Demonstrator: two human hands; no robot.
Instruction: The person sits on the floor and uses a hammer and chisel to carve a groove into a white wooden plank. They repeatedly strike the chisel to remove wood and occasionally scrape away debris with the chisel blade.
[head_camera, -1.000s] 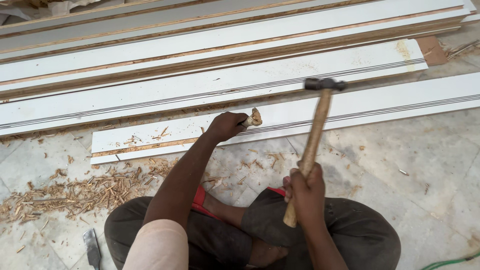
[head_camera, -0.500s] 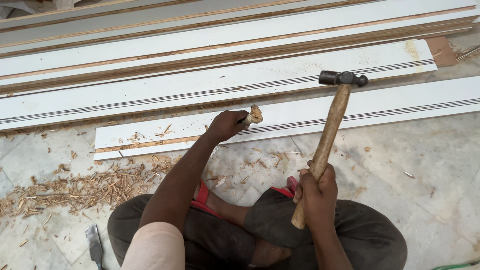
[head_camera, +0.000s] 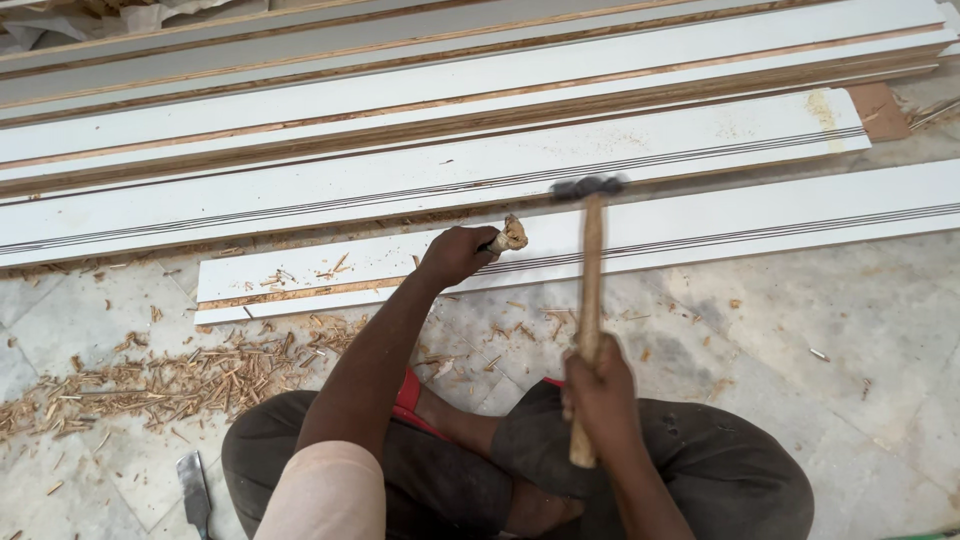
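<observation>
I see my chisel (head_camera: 508, 238), its wooden handle frayed at the top, tilted on the near white board (head_camera: 760, 215). My hammer (head_camera: 588, 300), wooden-handled with a dark head, stands upright just right of it.

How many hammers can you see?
1. The wooden-handled hammer with a dark metal head is upright in the right hand, right of the left hand gripping a wooden-handled chisel.
</observation>
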